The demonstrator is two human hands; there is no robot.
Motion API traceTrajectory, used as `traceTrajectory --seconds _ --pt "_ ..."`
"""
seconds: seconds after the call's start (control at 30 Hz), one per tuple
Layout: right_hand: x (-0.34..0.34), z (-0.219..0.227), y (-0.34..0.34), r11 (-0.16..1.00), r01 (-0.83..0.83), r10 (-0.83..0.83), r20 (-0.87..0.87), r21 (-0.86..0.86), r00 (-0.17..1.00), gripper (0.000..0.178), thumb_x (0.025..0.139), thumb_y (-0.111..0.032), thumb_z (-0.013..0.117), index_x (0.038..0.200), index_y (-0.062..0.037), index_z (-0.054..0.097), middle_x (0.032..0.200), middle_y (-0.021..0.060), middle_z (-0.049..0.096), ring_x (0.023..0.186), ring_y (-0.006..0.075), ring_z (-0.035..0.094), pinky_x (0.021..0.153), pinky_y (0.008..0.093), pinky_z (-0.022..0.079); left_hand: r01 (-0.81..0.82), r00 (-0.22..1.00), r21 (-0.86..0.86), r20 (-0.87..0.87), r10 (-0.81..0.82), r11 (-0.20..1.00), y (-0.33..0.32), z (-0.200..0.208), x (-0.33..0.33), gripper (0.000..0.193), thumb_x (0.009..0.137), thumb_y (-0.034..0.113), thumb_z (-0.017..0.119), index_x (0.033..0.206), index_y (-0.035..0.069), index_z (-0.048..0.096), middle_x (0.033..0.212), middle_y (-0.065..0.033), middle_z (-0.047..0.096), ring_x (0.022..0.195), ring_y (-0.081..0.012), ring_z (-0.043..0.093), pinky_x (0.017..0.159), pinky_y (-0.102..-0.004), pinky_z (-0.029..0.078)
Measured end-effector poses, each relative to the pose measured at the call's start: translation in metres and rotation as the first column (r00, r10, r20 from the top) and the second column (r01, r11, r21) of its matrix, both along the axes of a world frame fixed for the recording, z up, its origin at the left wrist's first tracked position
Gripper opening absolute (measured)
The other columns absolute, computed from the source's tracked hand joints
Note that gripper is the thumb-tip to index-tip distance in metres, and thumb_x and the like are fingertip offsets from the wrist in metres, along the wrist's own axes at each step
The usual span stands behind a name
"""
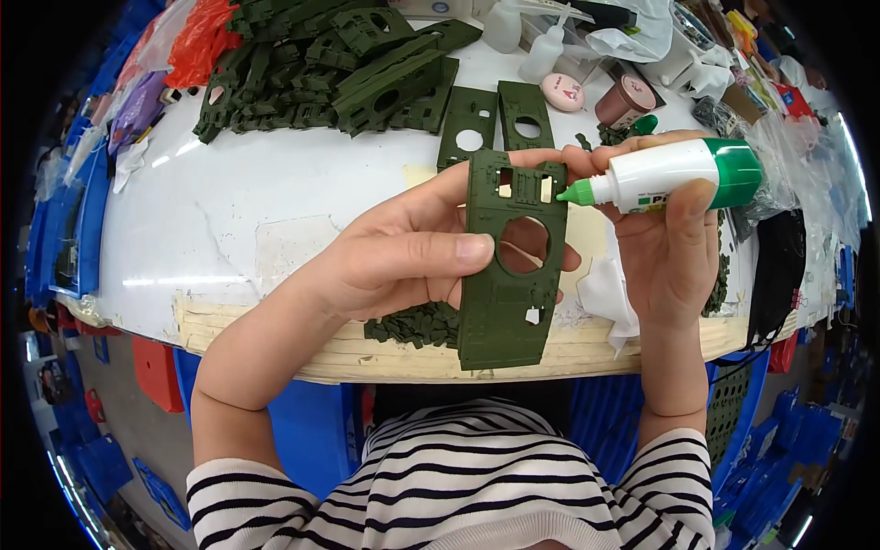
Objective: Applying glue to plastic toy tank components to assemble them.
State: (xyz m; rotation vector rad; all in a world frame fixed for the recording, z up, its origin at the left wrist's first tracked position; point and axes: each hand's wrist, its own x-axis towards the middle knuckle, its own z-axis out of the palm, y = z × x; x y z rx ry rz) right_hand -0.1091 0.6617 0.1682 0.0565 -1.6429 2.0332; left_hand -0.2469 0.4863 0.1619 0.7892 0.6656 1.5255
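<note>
In my left hand (390, 247) is a dark green plastic model hull plate (509, 316), held upright over the table's near edge. The thumb presses its face beside a large round hole, and the other fingers go behind it. My right hand (674, 243) grips a white glue bottle (655, 174) with a green base, tipped sideways. Its green nozzle points left, at the plate's upper right edge near a small rectangular opening; whether it touches I cannot tell. Two similar green plates, one (469, 124) and another (525, 117), lie just beyond my hands.
A big heap of green plastic parts (312, 78) covers the far left of the white table (183, 229). Small green pieces (417, 325) lie by the near edge. A pink round case (562, 92), a jar (625, 99), squeeze bottles (544, 50) and a crumpled tissue (607, 293) stand or lie around.
</note>
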Motion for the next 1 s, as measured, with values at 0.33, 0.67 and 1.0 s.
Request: traceTrajectory --seconds 0.33,0.67,1.0 --pt "-0.001 -0.004 0.001 1.000 0.014 -0.015 -0.033 -0.007 0.999 0.044 0.098 -0.041 0.041 0.115 -0.0001 0.045 0.108 0.0166 0.060 0.105 0.0329 0.061 0.091 0.0434 0.048 0.020 1.000 0.026 0.019 -0.020 0.999 0.002 -0.001 0.000 0.070 0.088 0.025 0.054 0.145 0.004 0.019 0.119 -0.0281 0.053 0.110 -0.0323 0.058 0.086 -0.0399 0.054" --pt "-0.001 -0.003 0.001 1.000 0.004 -0.005 -0.035 -0.025 0.999 0.045 0.098 -0.040 0.040 0.116 0.0003 0.045 0.109 0.0170 0.061 0.105 0.0311 0.061 0.092 0.0434 0.048 -0.028 0.999 0.022 -0.024 0.029 0.999 0.002 -0.001 0.003 0.070 0.088 0.026 0.054 0.145 0.005 0.020 0.120 -0.0274 0.052 0.110 -0.0307 0.058 0.086 -0.0389 0.053" --pt "-0.004 0.004 0.009 0.940 -0.107 0.076 -0.106 -0.324 0.991 0.044 0.098 -0.041 0.040 0.114 -0.0014 0.048 0.106 0.0179 0.062 0.103 0.0306 0.062 0.092 0.0432 0.050 -0.040 0.999 0.089 -0.006 0.041 0.995 0.001 -0.005 -0.013 0.069 0.090 0.026 0.051 0.146 0.006 0.017 0.124 -0.0292 0.049 0.109 -0.0354 0.058 0.089 -0.0420 0.052"
